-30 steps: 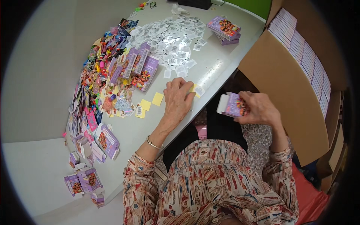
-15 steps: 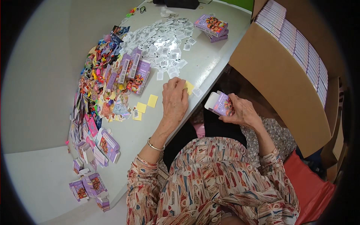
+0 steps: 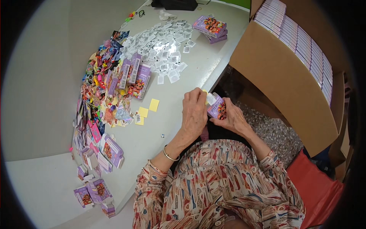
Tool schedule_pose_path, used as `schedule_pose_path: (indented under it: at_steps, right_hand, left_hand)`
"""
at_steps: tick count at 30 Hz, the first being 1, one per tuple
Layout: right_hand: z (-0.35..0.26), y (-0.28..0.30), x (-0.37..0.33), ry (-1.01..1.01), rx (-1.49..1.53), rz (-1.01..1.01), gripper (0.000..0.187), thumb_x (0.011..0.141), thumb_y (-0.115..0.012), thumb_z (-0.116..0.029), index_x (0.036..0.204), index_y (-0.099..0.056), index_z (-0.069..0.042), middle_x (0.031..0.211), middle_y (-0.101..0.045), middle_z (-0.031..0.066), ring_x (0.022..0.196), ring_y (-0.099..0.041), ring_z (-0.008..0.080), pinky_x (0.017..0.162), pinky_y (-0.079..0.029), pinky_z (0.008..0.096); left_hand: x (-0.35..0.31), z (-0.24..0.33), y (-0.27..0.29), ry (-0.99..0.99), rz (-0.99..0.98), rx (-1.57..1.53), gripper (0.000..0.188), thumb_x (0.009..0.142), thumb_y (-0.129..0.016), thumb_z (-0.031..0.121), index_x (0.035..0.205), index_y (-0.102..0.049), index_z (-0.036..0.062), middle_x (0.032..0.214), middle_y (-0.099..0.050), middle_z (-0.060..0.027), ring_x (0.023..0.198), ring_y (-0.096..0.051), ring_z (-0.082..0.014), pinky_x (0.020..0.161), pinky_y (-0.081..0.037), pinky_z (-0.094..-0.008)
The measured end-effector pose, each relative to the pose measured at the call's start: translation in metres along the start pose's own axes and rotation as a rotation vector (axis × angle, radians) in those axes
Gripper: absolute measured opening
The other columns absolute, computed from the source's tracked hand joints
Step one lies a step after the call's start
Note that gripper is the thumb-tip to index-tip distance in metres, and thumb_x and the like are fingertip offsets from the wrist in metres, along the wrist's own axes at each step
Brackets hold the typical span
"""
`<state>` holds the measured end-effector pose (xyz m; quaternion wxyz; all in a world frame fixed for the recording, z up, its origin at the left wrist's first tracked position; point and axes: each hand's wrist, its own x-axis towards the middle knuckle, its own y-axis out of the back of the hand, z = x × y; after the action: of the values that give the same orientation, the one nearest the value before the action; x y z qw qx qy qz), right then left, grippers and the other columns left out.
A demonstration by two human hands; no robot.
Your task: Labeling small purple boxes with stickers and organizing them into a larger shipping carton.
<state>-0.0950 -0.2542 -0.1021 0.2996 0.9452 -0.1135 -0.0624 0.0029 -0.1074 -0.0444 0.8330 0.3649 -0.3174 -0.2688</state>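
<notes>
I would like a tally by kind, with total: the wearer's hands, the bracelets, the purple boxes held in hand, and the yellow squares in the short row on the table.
Hands: 2 (left hand, right hand)
Bracelet: 1
Held purple box: 1
Yellow squares in the row: 3
Total: 7

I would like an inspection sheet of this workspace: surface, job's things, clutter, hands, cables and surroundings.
Surface: pale, glossy table.
Job's things: purple box; yellow slip by its upper-left end; other slips and heaped white packets on the table.
Clutter: trinkets and more boxes at the table's left.
Hands: left hand seems to pinch the slip; right hand grips the box.
Cables: thin line by the black object; unclear if cable.
Surroundings: carton with packed rows at right; something red below.
</notes>
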Motion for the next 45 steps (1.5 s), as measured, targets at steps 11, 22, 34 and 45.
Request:
schedule_pose_path:
  at_steps: [11,22,34,45]
  right_hand:
    - [-0.017,0.024,-0.010,-0.051,-0.044,-0.070,0.066,0.065,-0.078,-0.037,0.104,-0.043,0.002,0.086,-0.062,0.0260,0.080,-0.062,0.0435,0.069,-0.049,0.0465]
    - [-0.023,0.027,-0.015,-0.044,0.010,-0.059,0.068,0.066,-0.078,-0.036,0.111,-0.043,0.002,0.092,-0.062,0.0262,0.086,-0.061,0.0428,0.074,-0.049,0.0456]
    - [-0.018,0.022,-0.017,0.093,-0.056,0.076,0.077,0.067,-0.079,-0.031,0.124,-0.039,0.002,0.108,-0.058,0.0252,0.098,-0.059,0.0417,0.080,-0.050,0.0446]
    - [-0.032,0.040,-0.003,0.152,-0.065,0.211,0.080,0.065,-0.082,-0.032,0.125,-0.041,0.001,0.101,-0.060,0.0241,0.091,-0.062,0.0389,0.080,-0.051,0.0427]
  left_hand:
    - [-0.004,-0.004,-0.012,-0.234,0.018,0.274,0.041,0.072,-0.062,0.004,0.111,-0.055,-0.0058,0.117,-0.049,-0.0182,0.104,-0.049,-0.0331,0.087,-0.042,-0.0417]
    - [-0.003,-0.004,0.006,-0.119,0.029,-0.103,0.034,0.075,-0.057,-0.005,0.109,-0.060,-0.0007,0.115,-0.056,-0.0128,0.106,-0.049,-0.0322,0.089,-0.040,-0.0410]
    - [-0.006,0.004,0.000,-0.147,-0.017,0.065,0.021,0.083,-0.068,0.015,0.101,-0.069,0.0061,0.133,-0.047,-0.0192,0.122,-0.041,-0.0379,0.102,-0.030,-0.0445]
    - [0.036,-0.074,0.036,0.057,0.185,0.200,0.016,0.080,-0.069,0.019,0.089,-0.065,0.0061,0.103,-0.060,-0.0125,0.098,-0.051,-0.0319,0.089,-0.037,-0.0419]
